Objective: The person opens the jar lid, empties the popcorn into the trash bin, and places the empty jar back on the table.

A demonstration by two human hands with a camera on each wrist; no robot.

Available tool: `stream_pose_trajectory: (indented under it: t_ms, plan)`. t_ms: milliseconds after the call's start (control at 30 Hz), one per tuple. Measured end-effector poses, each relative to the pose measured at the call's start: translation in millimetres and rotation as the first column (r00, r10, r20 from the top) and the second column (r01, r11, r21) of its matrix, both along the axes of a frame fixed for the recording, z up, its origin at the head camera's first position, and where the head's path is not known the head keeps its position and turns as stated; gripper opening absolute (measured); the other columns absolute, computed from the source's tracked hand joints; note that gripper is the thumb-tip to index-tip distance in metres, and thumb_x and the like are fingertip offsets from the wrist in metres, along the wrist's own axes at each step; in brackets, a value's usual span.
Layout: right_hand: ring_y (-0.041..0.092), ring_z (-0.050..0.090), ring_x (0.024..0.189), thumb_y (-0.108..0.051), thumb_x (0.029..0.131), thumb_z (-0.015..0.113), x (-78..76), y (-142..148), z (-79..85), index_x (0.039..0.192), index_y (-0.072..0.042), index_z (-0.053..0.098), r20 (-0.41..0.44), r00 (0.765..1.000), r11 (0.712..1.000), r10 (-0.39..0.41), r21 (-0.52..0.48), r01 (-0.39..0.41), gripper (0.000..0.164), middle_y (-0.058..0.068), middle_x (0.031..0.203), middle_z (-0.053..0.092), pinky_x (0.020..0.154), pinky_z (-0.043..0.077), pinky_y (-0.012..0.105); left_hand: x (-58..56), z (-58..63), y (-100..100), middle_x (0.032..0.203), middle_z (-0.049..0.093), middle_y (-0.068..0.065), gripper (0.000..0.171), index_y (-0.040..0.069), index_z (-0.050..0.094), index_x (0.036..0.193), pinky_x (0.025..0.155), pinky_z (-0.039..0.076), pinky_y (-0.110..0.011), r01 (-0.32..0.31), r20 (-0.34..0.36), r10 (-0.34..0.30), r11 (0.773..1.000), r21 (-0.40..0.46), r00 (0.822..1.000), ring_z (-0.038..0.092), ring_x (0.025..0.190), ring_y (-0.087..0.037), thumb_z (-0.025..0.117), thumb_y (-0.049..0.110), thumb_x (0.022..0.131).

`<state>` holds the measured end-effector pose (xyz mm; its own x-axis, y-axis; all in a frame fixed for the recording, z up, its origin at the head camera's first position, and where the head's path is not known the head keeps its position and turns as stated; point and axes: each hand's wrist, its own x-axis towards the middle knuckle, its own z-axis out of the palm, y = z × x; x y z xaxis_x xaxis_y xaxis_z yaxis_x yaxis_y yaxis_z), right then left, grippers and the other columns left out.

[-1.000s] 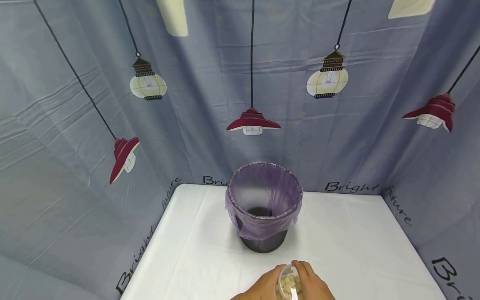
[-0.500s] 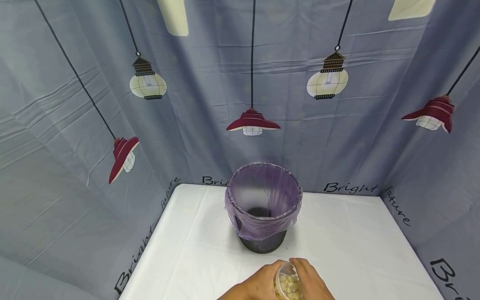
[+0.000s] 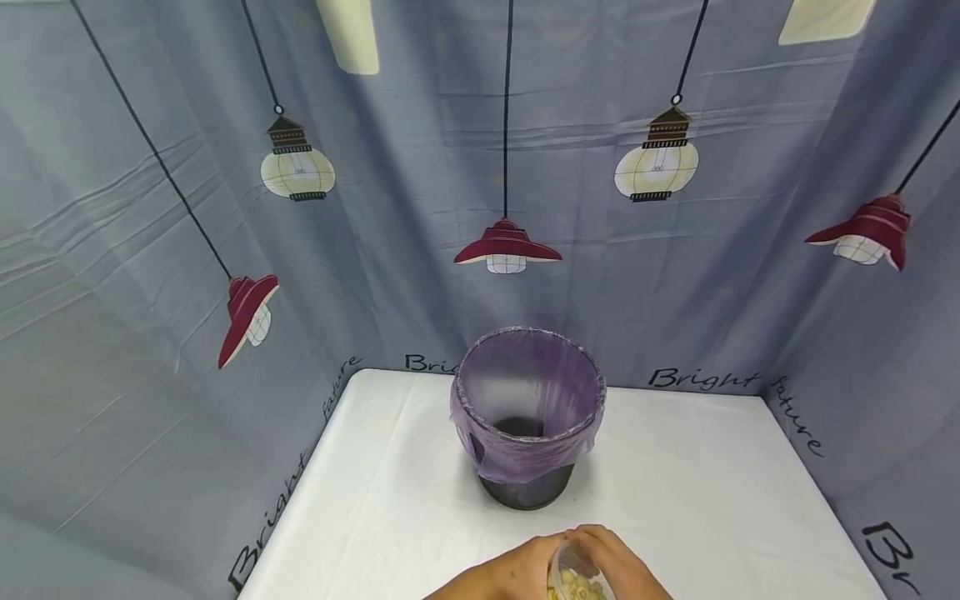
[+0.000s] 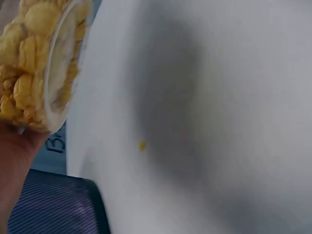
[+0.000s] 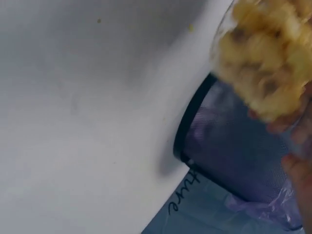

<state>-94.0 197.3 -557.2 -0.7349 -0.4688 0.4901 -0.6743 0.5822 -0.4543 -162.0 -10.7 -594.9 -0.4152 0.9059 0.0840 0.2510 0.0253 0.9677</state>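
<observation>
A clear plastic tub [image 3: 579, 583] of popcorn is gripped between both hands low in the head view, its round mouth facing up toward the camera. My left hand [image 3: 517, 571] wraps its left side and my right hand [image 3: 617, 565] its right side, the fingertips meeting near the far rim. Pale and caramel-yellow popcorn [image 4: 27, 68] shows through the wall in the left wrist view, where the left hand [image 4: 14, 161] is at one end of the tub. In the right wrist view the popcorn [image 5: 265, 63] is blurred, with fingers [image 5: 302, 129] against the tub.
Beyond the hands, a black mesh wastebasket [image 3: 528, 493] with a purple bag liner [image 3: 517, 460] folded over its rim stands on the white table [image 3: 690, 483]. A small yellow crumb [image 4: 142, 146] lies on the tabletop. A grey-blue curtain [image 3: 420, 167] printed with lamps surrounds the table.
Both hands have shifted slightly with the tub. The tub has turned in the grip, and its mouth and popcorn sit a little lower in the head view. The wastebasket stays put.
</observation>
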Motion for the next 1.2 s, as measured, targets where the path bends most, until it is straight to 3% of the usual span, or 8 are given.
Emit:
stream_pose_trajectory:
  t_ms: [167,333,500,633,867,967,1100,1200]
  plan:
    - [0.018,0.049,0.128,-0.062,0.078,0.074,-9.1,6.8,6.9,0.143,-0.006,0.049,-0.099,0.979,0.984,0.177,0.007,-0.177,0.089,0.007,0.140,0.051,0.105,0.040,0.016,0.0,13.6,-3.7,0.133,0.057,0.011,0.073,0.021,0.041,0.143,0.098,0.046,-0.018,0.016,-0.009,-0.017,0.998,-0.063,1.000,0.056,0.116,0.002,0.080,0.009,0.083]
    - [0.021,0.040,0.136,-0.072,0.071,0.074,-17.6,11.3,20.1,0.149,-0.008,0.044,-0.082,0.986,0.988,0.144,0.070,-0.138,0.105,0.009,0.148,0.045,0.096,0.052,0.033,-0.5,23.8,-1.6,0.137,0.053,0.011,0.095,0.025,0.029,0.149,0.094,0.048,-0.016,-0.093,-0.095,0.086,0.993,-0.072,0.992,0.057,0.114,0.001,0.089,0.019,0.075]
    - [0.019,0.047,0.128,-0.066,0.067,0.081,-15.7,8.9,26.5,0.155,-0.021,0.035,0.039,0.996,0.981,-0.082,0.178,0.074,0.109,0.003,0.147,0.043,0.079,0.058,0.043,-1.6,25.2,-0.9,0.136,0.054,0.007,0.098,0.019,0.030,0.149,0.092,0.048,-0.014,-0.247,-0.315,0.209,0.965,-0.087,0.926,0.055,0.113,0.002,0.090,0.034,0.073]
    - [0.017,0.056,0.116,-0.064,0.071,0.079,-11.2,3.8,34.7,0.153,-0.025,0.039,0.164,0.949,0.940,-0.269,0.261,0.221,0.100,-0.003,0.137,0.052,0.072,0.057,0.041,-1.3,24.5,-2.3,0.133,0.054,0.008,0.099,0.016,0.033,0.148,0.092,0.049,-0.017,-0.356,-0.431,0.276,0.927,-0.116,0.859,0.054,0.111,0.002,0.088,0.046,0.071]
    - [0.022,0.063,0.101,-0.068,0.078,0.071,-11.7,3.0,49.8,0.150,-0.007,0.042,0.338,0.906,0.930,-0.256,0.341,0.136,0.099,0.007,0.128,0.056,0.073,0.057,0.040,-1.1,22.2,-1.4,0.128,0.056,0.007,0.100,0.016,0.037,0.145,0.090,0.050,-0.018,-0.430,-0.533,0.279,0.884,-0.182,0.799,0.053,0.105,0.003,0.087,0.054,0.068]
    - [0.028,0.063,0.103,-0.066,0.079,0.071,-14.7,5.6,54.4,0.150,-0.005,0.040,0.422,0.883,0.939,-0.204,0.339,0.055,0.098,0.012,0.131,0.055,0.075,0.058,0.045,-2.9,21.5,-1.8,0.125,0.056,0.010,0.097,0.019,0.038,0.145,0.088,0.049,-0.017,-0.376,-0.478,0.246,0.906,-0.197,0.844,0.053,0.103,0.005,0.088,0.052,0.068]
    - [0.034,0.060,0.116,-0.069,0.075,0.073,-15.7,8.4,64.3,0.151,-0.010,0.040,0.539,0.829,0.946,-0.148,0.323,-0.041,0.102,0.013,0.141,0.052,0.083,0.056,0.056,-8.5,21.6,-7.1,0.128,0.057,0.015,0.090,0.025,0.041,0.143,0.091,0.049,-0.018,-0.228,-0.250,0.171,0.948,-0.223,0.953,0.055,0.108,0.005,0.091,0.039,0.070]
    - [0.040,0.052,0.127,-0.067,0.075,0.075,-15.7,10.9,71.4,0.153,-0.018,0.039,0.609,0.790,0.952,-0.073,0.278,-0.126,0.099,0.015,0.149,0.046,0.089,0.052,0.062,-12.1,22.2,-9.5,0.130,0.058,0.014,0.081,0.022,0.045,0.140,0.094,0.048,-0.019,-0.117,-0.102,0.096,0.967,-0.225,0.990,0.055,0.112,0.003,0.090,0.025,0.073]
